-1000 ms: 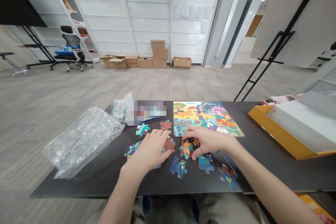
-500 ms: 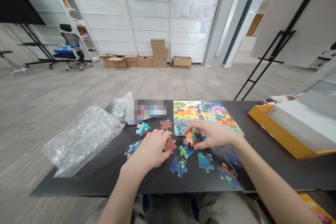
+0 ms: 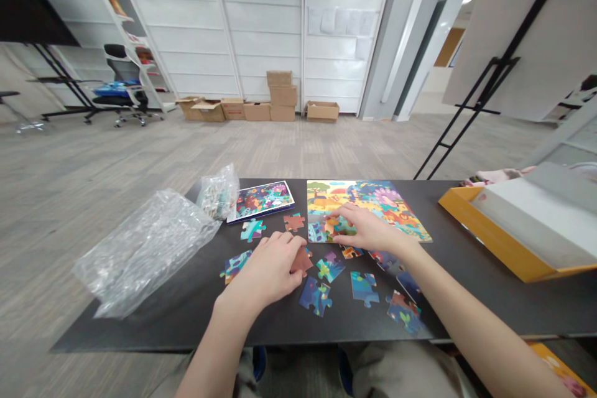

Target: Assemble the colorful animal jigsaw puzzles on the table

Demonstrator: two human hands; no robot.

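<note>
A partly built colourful jigsaw (image 3: 373, 198) lies on the black table (image 3: 466, 286). My right hand (image 3: 368, 230) rests at the jigsaw's near left edge and pinches a puzzle piece (image 3: 336, 226) against it. My left hand (image 3: 270, 264) lies curled on the table, its fingertips on a brown face-down piece (image 3: 302, 259). Several loose pieces (image 3: 316, 295) are scattered around and in front of both hands.
A crumpled clear plastic bag (image 3: 144, 249) hangs over the table's left edge. A smaller bag of pieces (image 3: 217, 194) and a picture card (image 3: 260, 199) lie behind my left hand. An orange box with a grey lid (image 3: 522, 224) stands at the right.
My right hand lifted a piece from the loose ones and carried it forward to the jigsaw's near left edge. My left hand has stayed on the brown piece.
</note>
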